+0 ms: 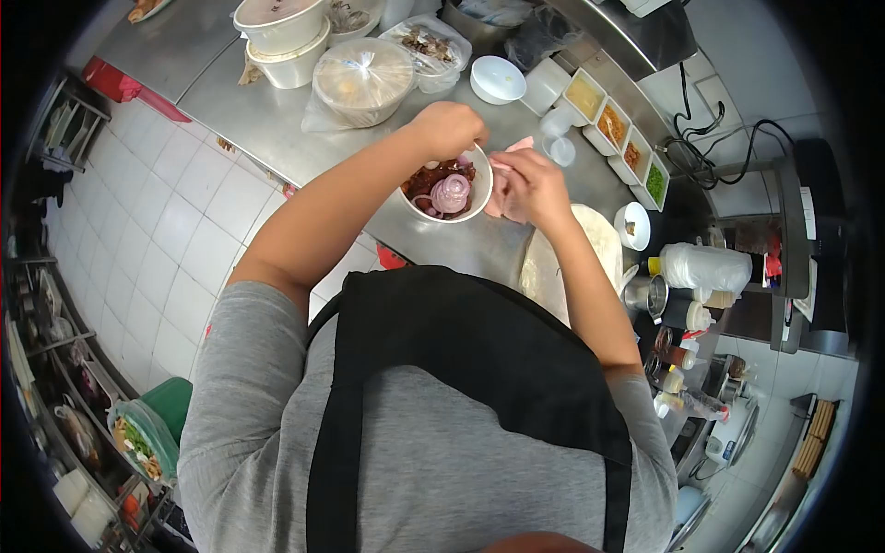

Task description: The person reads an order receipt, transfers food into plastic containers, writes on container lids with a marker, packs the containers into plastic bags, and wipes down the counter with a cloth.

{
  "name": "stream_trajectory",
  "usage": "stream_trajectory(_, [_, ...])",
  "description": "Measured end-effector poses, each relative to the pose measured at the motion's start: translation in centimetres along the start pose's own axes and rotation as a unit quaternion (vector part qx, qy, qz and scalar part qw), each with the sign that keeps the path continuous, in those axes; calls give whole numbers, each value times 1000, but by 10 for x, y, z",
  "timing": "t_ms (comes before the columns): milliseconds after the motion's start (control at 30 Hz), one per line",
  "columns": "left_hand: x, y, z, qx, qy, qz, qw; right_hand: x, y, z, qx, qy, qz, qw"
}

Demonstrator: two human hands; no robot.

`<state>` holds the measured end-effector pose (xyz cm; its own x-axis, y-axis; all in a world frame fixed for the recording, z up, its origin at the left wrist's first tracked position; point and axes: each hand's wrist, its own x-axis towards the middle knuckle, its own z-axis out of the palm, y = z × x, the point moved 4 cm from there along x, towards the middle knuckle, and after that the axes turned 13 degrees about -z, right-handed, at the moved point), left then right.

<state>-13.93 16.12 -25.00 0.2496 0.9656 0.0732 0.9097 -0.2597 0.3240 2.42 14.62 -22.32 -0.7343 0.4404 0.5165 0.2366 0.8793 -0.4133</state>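
A white bowl (486, 195) stands near the counter's front edge, holding sliced red onion (450, 194) over dark reddish-brown food. My left hand (448, 129) is closed at the bowl's far rim; what its fingers hold is hidden. On the bowl's right side, my right hand (535, 182) has its fingers bent together over a pink cloth (505, 201), the fingertips close to the rim. Right of the bowl and partly under my right forearm lies a pale round board (599, 241).
Bagged bowl (364, 81), stacked tubs (288, 64) and an empty white bowl (498, 80) line the back. Several topping containers (611, 124) sit against the wall. A small bowl (632, 226) and a metal pot (645, 293) are at right. A green bin (166, 412) stands at lower left.
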Motion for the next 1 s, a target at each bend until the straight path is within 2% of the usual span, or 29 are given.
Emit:
stream_trajectory(133, [2,-6,4,-16,17,18,1000,8,-10,16,-98,-111,-55,987])
stream_trajectory(267, [-1,-21,-2,20,38,-13,999,-12,-29,9,-101,-245,26,964])
stream_trajectory(367, [-15,-39,-16,-9,-7,-106,994,-30,-31,-15,32,-162,173,971])
stream_trajectory(400, [-23,-44,-18,-11,-11,-125,992,-40,-25,-18,-25,-139,216,966])
stream_trajectory(433, [-31,-50,-18,-8,-15,-137,990,-49,-22,-8,-72,-100,194,973])
stream_trajectory(500, [-56,-61,-12,-133,10,-208,969,-79,-10,27,-178,-3,171,969])
stream_trajectory(533, [-69,-73,4,-150,188,-111,964,-99,-1,54,-216,-28,90,972])
stream_trajectory(567, [-80,-69,7,-307,5,-277,910,-101,-3,60,-200,3,151,968])
stream_trajectory(633, [-96,-77,40,-503,-21,-283,816,-102,5,58,-157,53,202,965])
stream_trajectory(667, [-107,-58,36,-592,0,-329,735,-100,4,47,-136,100,227,959])
stream_trajectory(700, [-111,-62,48,-602,-5,-323,731,-101,-4,31,-113,147,243,952])
stream_trajectory(800, [-131,-41,60,-714,-54,-284,638,-119,-45,-40,-98,312,244,913])
stream_trajectory(833, [-140,-31,57,-687,-97,-315,647,-132,-60,-64,-108,372,260,884])
stream_trajectory(900, [-151,-23,66,-667,-185,-311,651,-166,-100,-107,-107,471,302,822])
stream_trajectory(933, [-155,-20,70,-649,-228,-306,658,-185,-123,-130,-166,484,341,789])
stream_trajectory(1000, [-165,-30,86,-610,-288,-275,685,-221,-152,-160,-255,552,283,742])
